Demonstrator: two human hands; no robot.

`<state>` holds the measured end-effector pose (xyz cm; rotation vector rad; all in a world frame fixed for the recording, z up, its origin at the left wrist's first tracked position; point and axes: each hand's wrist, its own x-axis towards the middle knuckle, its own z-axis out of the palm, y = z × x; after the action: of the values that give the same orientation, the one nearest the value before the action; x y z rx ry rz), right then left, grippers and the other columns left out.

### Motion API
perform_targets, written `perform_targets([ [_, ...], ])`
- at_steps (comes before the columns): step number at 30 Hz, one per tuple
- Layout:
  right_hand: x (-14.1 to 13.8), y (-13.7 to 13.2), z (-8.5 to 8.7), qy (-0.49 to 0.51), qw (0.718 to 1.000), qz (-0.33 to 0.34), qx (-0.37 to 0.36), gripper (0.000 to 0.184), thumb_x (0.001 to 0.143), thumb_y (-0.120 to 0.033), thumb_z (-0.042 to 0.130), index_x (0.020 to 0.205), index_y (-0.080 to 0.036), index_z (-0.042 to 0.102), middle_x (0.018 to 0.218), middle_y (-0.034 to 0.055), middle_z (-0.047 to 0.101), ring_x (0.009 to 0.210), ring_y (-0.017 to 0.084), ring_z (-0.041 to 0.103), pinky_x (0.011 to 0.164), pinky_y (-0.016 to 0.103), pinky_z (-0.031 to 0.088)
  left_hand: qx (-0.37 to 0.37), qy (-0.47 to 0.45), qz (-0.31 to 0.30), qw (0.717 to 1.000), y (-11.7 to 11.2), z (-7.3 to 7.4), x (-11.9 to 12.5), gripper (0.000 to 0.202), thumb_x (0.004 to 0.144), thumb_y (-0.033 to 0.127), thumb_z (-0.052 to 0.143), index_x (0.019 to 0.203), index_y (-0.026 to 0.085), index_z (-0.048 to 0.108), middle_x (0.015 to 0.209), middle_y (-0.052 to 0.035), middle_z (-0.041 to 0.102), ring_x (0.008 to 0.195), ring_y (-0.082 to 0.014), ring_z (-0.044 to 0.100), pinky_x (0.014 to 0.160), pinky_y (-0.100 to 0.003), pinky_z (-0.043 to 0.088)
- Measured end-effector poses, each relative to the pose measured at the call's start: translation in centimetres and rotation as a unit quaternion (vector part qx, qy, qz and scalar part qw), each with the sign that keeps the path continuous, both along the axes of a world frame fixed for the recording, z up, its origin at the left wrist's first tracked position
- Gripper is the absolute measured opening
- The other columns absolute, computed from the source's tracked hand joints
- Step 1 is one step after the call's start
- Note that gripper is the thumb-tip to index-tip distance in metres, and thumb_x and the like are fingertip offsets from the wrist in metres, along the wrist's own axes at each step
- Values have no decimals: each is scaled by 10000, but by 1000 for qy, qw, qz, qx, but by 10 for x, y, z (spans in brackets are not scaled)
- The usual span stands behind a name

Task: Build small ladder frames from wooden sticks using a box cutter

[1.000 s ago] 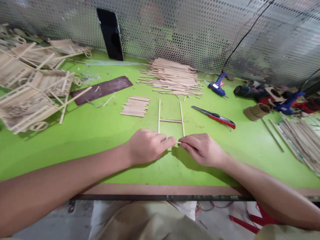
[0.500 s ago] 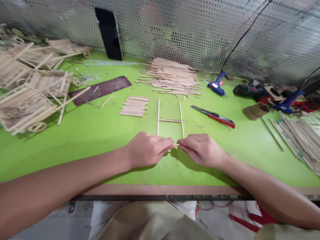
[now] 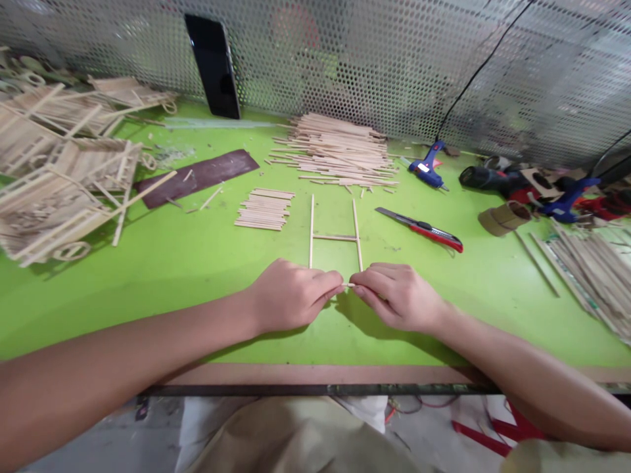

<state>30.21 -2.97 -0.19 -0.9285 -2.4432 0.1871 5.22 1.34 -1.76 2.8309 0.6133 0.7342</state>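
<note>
Between the fingertips of both hands shows a short piece of thin wooden stick [image 3: 348, 285]. My left hand [image 3: 296, 293] is closed in a pinch on one end of it. On the other end pinch the fingers of my right hand [image 3: 400, 293]. Most of the stick is hidden by the fingers. Just beyond the hands lies an H-shaped wooden stick frame [image 3: 335, 238], two long sticks joined by a crosspiece. Its near ends reach down to the hands, which cover them.
A row of short sticks [image 3: 265, 209] lies left of the frame, a utility knife [image 3: 421, 230] right. Behind are a stick pile [image 3: 345, 151], a glue gun [image 3: 428, 167] and a phone [image 3: 213, 66]. Wooden models [image 3: 64, 197] crowd the left; a bamboo cup [image 3: 504, 218] stands right.
Both hands stay in nearly the same place. The bit of stick between the fingertips looks slightly different, with a small break or notch visible in it now.
</note>
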Motion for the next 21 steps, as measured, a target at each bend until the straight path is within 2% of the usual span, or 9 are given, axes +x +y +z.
perform_targets([
  [5,-2,-1,1,1,1000,-11,-5,294,1127,-178,444,955,-153,681,728,39,669,611,148,584,579,272,434,4,2,5,1000,-1,0,-1,388,1162,287,383,953,210,700,689,24,757,538,-141,670,478,-312,328],
  [21,-2,0,-1,1,1000,-4,7,224,1115,-176,492,969,-189,660,750,27,669,632,150,588,579,270,420,13,11,0,1000,-1,-3,0,401,1171,297,362,963,209,692,681,25,750,526,-150,663,471,-310,330],
])
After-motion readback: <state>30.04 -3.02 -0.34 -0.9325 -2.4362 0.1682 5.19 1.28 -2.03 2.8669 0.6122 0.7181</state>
